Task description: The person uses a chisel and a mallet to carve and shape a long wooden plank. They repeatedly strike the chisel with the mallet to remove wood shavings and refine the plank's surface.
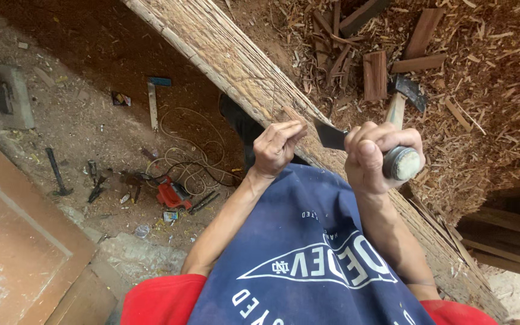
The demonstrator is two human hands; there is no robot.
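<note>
A long pale wooden beam (224, 51) with a rough hewn face runs diagonally from the top left to the lower right. My right hand (373, 157) is shut on a chisel (401, 162), its round handle end toward me and its dark blade (330, 135) pointing at the beam. My left hand (277, 146) rests against the beam's near edge with its fingers curled, pinching a thin wood sliver (295, 115) beside the blade tip. A blue cloth with white print (308, 253) covers my lap below both hands.
A hatchet (405, 91) lies past the beam among wood chips (501, 96) and short reddish wood blocks (374, 75). On the dirt floor at left lie a red power tool (171, 194) with coiled cords, a square ruler (153, 102), small hand tools and a flat board (19, 241).
</note>
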